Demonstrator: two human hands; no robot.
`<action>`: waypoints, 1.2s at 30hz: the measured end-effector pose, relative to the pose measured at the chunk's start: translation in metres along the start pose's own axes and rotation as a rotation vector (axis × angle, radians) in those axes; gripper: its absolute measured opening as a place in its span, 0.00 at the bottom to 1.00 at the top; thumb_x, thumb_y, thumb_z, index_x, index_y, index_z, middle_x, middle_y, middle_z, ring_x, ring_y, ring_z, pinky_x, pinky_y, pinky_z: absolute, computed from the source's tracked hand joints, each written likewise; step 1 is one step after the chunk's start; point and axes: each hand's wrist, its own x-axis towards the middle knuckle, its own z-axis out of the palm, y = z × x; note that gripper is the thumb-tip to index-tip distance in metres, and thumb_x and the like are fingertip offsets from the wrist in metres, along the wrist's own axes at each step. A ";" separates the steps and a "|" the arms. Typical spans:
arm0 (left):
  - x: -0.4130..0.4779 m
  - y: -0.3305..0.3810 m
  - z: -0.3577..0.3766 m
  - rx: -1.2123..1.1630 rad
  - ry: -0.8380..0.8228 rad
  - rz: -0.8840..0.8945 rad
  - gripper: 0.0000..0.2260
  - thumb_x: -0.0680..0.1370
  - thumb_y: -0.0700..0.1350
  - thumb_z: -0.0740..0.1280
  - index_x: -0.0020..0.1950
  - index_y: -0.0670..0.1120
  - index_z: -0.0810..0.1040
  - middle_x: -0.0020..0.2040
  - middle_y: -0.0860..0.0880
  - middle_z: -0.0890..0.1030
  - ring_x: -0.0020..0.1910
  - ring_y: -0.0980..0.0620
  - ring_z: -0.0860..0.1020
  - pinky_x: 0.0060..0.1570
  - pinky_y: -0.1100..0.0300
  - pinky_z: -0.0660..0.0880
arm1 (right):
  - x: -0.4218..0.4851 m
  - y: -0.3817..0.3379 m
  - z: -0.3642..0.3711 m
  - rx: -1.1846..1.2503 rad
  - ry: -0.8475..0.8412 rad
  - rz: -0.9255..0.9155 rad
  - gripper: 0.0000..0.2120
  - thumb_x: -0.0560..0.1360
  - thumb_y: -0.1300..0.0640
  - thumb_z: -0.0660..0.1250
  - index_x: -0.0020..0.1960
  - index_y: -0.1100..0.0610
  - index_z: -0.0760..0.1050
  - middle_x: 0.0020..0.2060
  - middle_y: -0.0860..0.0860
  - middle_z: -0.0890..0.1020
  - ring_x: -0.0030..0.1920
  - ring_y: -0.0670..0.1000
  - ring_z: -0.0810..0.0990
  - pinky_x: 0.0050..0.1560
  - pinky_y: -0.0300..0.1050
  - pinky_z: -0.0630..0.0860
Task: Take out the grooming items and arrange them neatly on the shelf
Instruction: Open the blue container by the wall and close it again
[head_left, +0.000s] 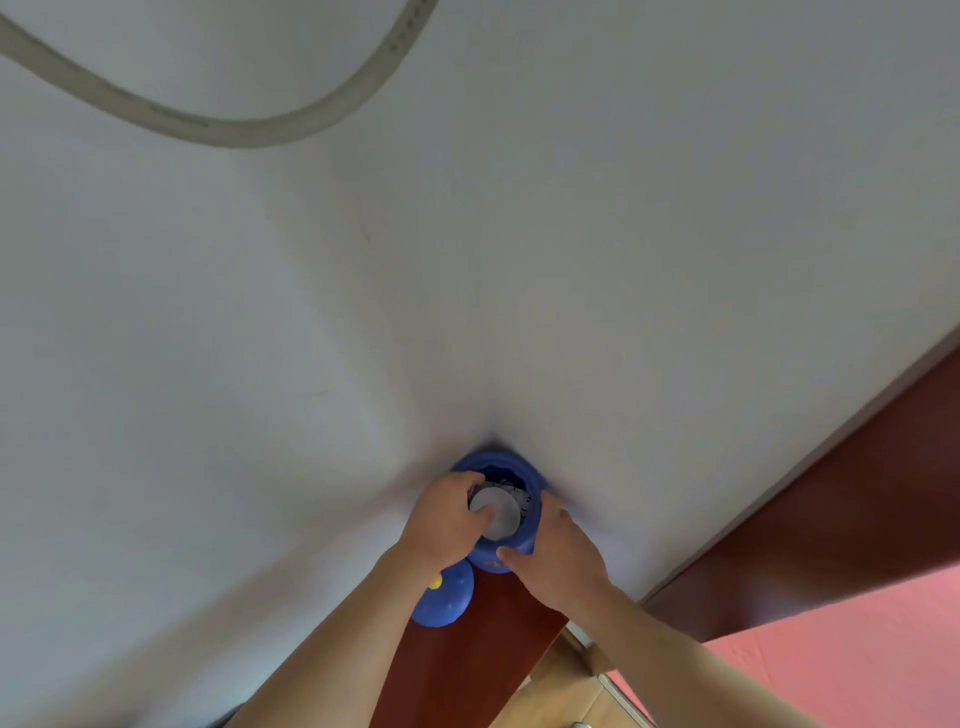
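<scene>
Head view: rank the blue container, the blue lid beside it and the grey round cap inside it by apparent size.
Largest: blue container.
Then blue lid and grey round cap, near alike; the left forearm hides part of the lid, so I leave them unranked.

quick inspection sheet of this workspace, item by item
surface: narrow reddish-brown wooden shelf against the white wall.
job's things: blue container open on the shelf; a round grey-topped item sits in its mouth; other contents too dark to tell.
clutter: blue round piece with a yellow spot, beside the container.
hands: left hand grips the grey-topped item; right hand holds the container's side.
cables: grey hose curves across the wall, upper left.
surroundings: dark wood frame at right; pink floor below.
</scene>
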 end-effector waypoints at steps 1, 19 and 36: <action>0.003 0.003 0.001 0.018 -0.017 -0.012 0.04 0.75 0.43 0.68 0.50 0.48 0.78 0.36 0.58 0.72 0.35 0.57 0.71 0.34 0.71 0.65 | 0.000 0.000 0.000 0.004 0.002 0.000 0.41 0.71 0.39 0.70 0.75 0.52 0.56 0.65 0.51 0.72 0.61 0.50 0.75 0.56 0.43 0.75; 0.036 0.013 0.027 0.120 -0.226 -0.187 0.05 0.80 0.43 0.63 0.52 0.43 0.76 0.48 0.44 0.80 0.43 0.52 0.75 0.43 0.61 0.70 | 0.000 0.003 0.005 0.026 0.016 -0.005 0.41 0.70 0.37 0.70 0.75 0.50 0.56 0.61 0.49 0.73 0.58 0.48 0.76 0.54 0.42 0.76; 0.030 0.004 0.030 -0.045 -0.119 -0.088 0.11 0.77 0.38 0.66 0.59 0.40 0.79 0.49 0.45 0.82 0.44 0.53 0.76 0.35 0.74 0.68 | 0.000 0.004 0.006 0.015 0.040 -0.007 0.42 0.69 0.37 0.70 0.75 0.49 0.55 0.62 0.49 0.74 0.58 0.47 0.77 0.53 0.41 0.76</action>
